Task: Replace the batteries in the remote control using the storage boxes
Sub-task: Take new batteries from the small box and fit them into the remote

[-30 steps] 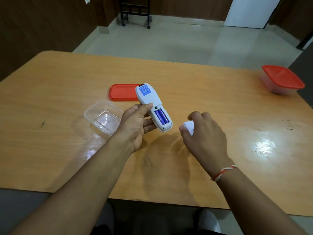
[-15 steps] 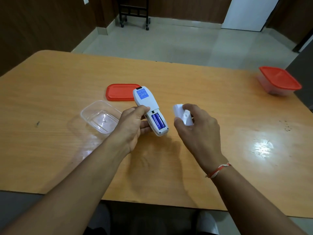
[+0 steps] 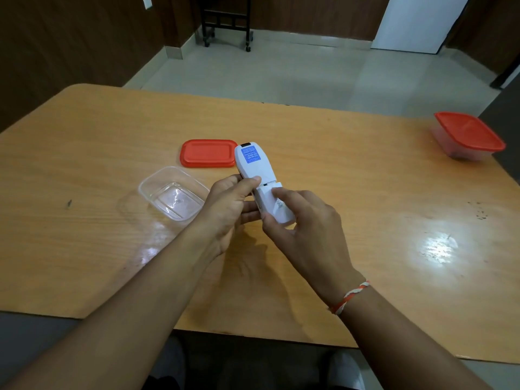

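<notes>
A white remote control [image 3: 254,166] with a blue sticker on its back is held face down above the table by my left hand [image 3: 229,209]. My right hand [image 3: 305,223] presses the white battery cover [image 3: 274,204] onto the remote's near end, thumb and fingers around it. The cover hides the blue batteries. An open clear storage box [image 3: 173,197] sits on the table left of my hands, with nothing visible inside. Its red lid [image 3: 208,152] lies flat behind it, beside the remote's far end.
A second clear box with a red lid on [image 3: 468,136] stands at the far right of the wooden table [image 3: 351,175]. Beyond the table are a tiled floor, a black wheeled stand [image 3: 226,22] and a white door.
My right hand brought the battery cover from the table over to the remote and set it over the battery bay. The blue batteries, visible before, are now covered. My left hand kept the remote.
</notes>
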